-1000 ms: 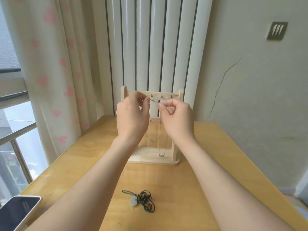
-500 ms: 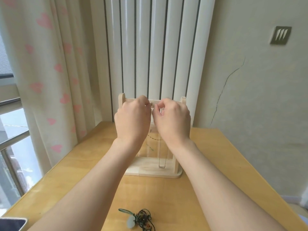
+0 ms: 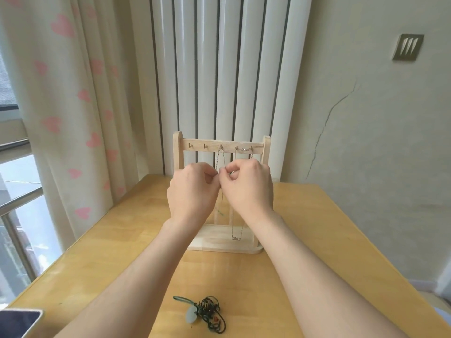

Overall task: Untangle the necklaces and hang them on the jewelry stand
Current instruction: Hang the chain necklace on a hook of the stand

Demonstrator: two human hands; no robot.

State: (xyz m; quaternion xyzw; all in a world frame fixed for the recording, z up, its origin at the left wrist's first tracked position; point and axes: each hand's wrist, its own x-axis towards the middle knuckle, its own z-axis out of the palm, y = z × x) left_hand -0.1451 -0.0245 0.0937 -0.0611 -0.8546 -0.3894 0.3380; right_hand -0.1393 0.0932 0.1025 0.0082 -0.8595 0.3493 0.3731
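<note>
A wooden jewelry stand (image 3: 265,154) stands at the back of the table, with small hooks along its top bar. A thin silver chain (image 3: 221,158) hangs from the middle hook. My left hand (image 3: 192,191) and my right hand (image 3: 249,186) meet in front of the stand, each pinching this chain just below the bar. A second silver necklace with a small bar pendant (image 3: 236,237) hangs from the right hooks. A tangled dark green cord necklace with a pale pendant (image 3: 207,313) lies on the table near me.
The wooden table (image 3: 317,228) stands against a white radiator (image 3: 231,69) and a cracked wall. A heart-patterned curtain (image 3: 61,106) hangs at the left beside a window. A phone (image 3: 17,323) lies at the table's near left corner.
Both hands have come down from the stand's top bar to just below it. The thin chain now hangs from the middle hook.
</note>
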